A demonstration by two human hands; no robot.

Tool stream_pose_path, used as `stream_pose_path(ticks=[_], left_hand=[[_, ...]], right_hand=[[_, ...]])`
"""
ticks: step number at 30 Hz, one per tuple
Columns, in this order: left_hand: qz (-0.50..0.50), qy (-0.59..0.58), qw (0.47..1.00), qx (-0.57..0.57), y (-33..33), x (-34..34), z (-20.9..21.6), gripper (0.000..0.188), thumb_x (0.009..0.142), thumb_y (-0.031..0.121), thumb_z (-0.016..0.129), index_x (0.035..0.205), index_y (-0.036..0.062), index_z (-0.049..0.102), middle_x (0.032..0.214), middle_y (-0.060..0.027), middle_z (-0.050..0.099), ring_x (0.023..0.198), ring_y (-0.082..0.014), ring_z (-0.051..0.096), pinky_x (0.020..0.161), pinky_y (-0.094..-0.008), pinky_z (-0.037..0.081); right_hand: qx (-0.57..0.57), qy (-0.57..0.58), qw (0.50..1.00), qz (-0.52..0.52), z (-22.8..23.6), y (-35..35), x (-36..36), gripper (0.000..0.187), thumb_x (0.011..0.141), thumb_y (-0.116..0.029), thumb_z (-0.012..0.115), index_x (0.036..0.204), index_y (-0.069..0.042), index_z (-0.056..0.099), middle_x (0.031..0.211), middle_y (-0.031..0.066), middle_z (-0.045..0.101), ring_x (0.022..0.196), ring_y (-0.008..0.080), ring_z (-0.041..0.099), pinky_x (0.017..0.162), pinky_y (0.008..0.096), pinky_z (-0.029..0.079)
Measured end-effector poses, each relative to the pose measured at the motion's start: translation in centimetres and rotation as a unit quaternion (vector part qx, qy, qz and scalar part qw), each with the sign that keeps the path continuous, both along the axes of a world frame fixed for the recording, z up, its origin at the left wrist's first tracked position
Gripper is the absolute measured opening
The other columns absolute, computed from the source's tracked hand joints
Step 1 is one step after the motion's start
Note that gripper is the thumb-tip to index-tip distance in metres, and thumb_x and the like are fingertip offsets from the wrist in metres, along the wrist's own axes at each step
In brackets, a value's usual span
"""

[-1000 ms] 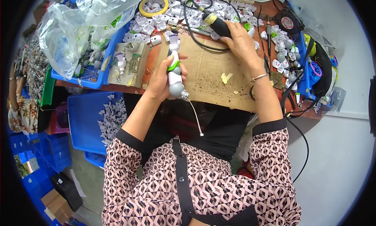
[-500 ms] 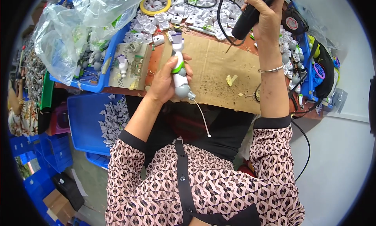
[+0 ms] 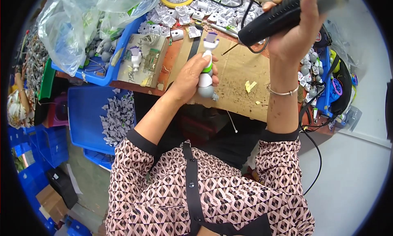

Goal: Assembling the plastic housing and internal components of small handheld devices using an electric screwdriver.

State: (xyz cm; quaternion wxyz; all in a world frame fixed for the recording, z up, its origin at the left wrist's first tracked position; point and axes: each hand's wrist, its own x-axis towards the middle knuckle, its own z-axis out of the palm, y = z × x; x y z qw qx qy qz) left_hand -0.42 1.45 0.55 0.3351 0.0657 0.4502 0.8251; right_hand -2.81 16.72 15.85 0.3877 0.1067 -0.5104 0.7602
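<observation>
My left hand (image 3: 191, 77) is closed round a small jointed plastic assembly (image 3: 206, 79) in white, green and grey. A purple-and-white forked end points up past my thumb, a grey ball end points down toward me, and a thin white cable (image 3: 233, 122) shows below it. Raised at the upper right, my right hand (image 3: 292, 39) grips a black corded electric screwdriver (image 3: 268, 25). Its thin bit slants down to the left, apart from the assembly. Beneath both hands lies a cardboard sheet (image 3: 235, 82) with dark specks and yellow scraps.
Loose white plastic parts (image 3: 227, 16) cover the far bench, with a yellow tape roll (image 3: 177, 3). Blue bins of parts (image 3: 112, 72) flank the work area, the left one under plastic bags (image 3: 67, 39). A black cable (image 3: 317, 154) hangs at right. A blue tray (image 3: 84, 121) holds grey pieces.
My left hand has moved right with the assembly. The screwdriver has swung from steep to a flatter slant, its bit now pointing left, and my right hand has shifted slightly right and down.
</observation>
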Motion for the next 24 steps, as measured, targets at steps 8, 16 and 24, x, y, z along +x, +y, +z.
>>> stream_pose_path(ticks=[8, 16, 24], left_hand=[[-0.04, 0.008, 0.999, 0.022, -0.2, -0.1, 0.0, 0.046, 0.085, 0.017, 0.058, 0.122, -0.0019, 0.038, 0.084, -0.0043, 0.056, 0.072, -0.0117, 0.059, 0.066, -0.0253, 0.048], [-0.035, -0.008, 0.999, 0.031, -0.3, -0.1, -0.1, 0.046, 0.085, 0.017, 0.059, 0.121, -0.0009, 0.038, 0.087, -0.0054, 0.057, 0.073, -0.012, 0.059, 0.067, -0.0252, 0.048], [-0.039, -0.005, 0.999, 0.029, -0.4, -0.2, -0.3, 0.046, 0.085, 0.018, 0.058, 0.122, -0.0007, 0.038, 0.088, -0.0055, 0.056, 0.074, -0.0124, 0.059, 0.067, -0.0255, 0.049]], right_hand=[[0.033, 0.05, 0.995, 0.074, -2.3, 0.8, 0.5, 0.036, 0.086, -0.029, 0.059, 0.113, -0.015, 0.041, 0.09, 0.0079, 0.053, 0.073, 0.019, 0.056, 0.057, 0.0353, 0.05], [-0.007, 0.017, 0.996, 0.085, -3.5, 0.5, 0.9, 0.03, 0.087, -0.031, 0.058, 0.105, -0.012, 0.044, 0.089, 0.0073, 0.053, 0.076, 0.019, 0.055, 0.059, 0.0356, 0.049], [0.022, 0.027, 0.998, 0.058, -3.7, 0.1, 0.6, 0.033, 0.086, -0.032, 0.059, 0.103, -0.008, 0.044, 0.088, 0.0082, 0.053, 0.074, 0.0193, 0.055, 0.057, 0.0348, 0.049]])
